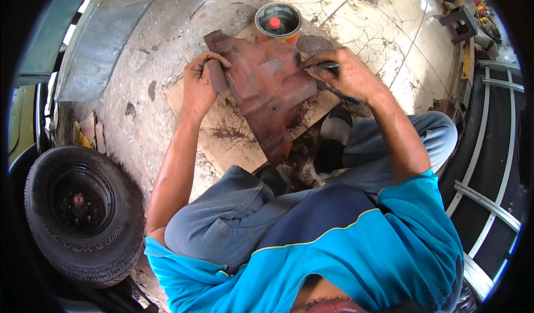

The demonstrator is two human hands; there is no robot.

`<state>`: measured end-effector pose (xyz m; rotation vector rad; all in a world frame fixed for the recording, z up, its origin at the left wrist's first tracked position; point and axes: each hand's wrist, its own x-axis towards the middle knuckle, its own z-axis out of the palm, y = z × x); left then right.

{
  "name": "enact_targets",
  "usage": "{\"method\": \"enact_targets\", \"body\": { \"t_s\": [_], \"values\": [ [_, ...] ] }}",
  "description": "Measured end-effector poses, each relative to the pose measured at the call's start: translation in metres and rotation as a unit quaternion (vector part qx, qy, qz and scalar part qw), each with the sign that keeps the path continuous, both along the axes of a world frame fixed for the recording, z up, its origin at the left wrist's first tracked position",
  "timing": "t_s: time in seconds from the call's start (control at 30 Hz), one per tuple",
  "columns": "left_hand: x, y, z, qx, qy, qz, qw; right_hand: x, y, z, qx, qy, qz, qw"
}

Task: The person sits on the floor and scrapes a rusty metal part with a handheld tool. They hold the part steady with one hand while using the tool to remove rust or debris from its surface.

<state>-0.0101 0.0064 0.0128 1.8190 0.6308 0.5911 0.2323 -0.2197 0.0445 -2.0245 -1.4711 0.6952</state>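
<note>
A rust-brown sheet-metal part (267, 77) lies tilted over a sheet of corrugated cardboard (233, 148), in front of my crossed legs. My left hand (199, 79) holds a folded brown piece of sandpaper (216, 76), with its fingers at the part's left edge. At the right edge is my right hand (348, 73), closed around a slim dark-handled tool (347, 96). Its working end is partly hidden by my fingers, so I cannot tell its exact kind. Dark rust flakes are scattered over the cardboard.
Behind the part stands an open metal can (258, 21) with a red-capped bottle (275, 23) inside. A dark round pad (315, 44) sits beside it. A Goodyear wheel (121, 213) is at left, below a grey metal panel (108, 33). Metal framing (479, 146) runs along the right.
</note>
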Motion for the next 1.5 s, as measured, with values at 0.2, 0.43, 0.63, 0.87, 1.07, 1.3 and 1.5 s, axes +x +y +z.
{"method": "enact_targets", "body": {
  "t_s": [0.2,0.43,0.63,0.87,1.07,1.3,1.5],
  "values": [
    [0.001,-0.001,0.001,0.001,-0.007,0.003,1.0,-0.006,-0.002,-0.008,0.079,0.045,0.072,0.993],
    [0.0,0.001,-0.003,-0.002,-0.006,0.003,1.0,-0.012,0.015,-0.008,0.104,0.038,0.088,0.99],
    [0.002,-0.001,-0.001,0.004,-0.023,0.004,1.0,-0.01,0.024,-0.004,0.058,0.037,0.108,0.992],
    [0.003,0.0,-0.003,0.0,-0.027,-0.003,1.0,-0.016,0.028,-0.002,0.045,-0.059,0.081,0.994],
    [0.002,-0.001,0.0,0.011,-0.005,0.003,1.0,-0.017,0.028,-0.005,0.065,-0.054,0.119,0.989],
    [0.003,0.0,-0.002,0.015,-0.025,0.004,1.0,-0.022,0.026,0.001,0.04,-0.102,0.111,0.988],
    [0.002,0.001,-0.002,-0.005,-0.02,-0.003,1.0,-0.014,0.026,-0.002,0.013,-0.097,0.08,0.992]
  ]
}}
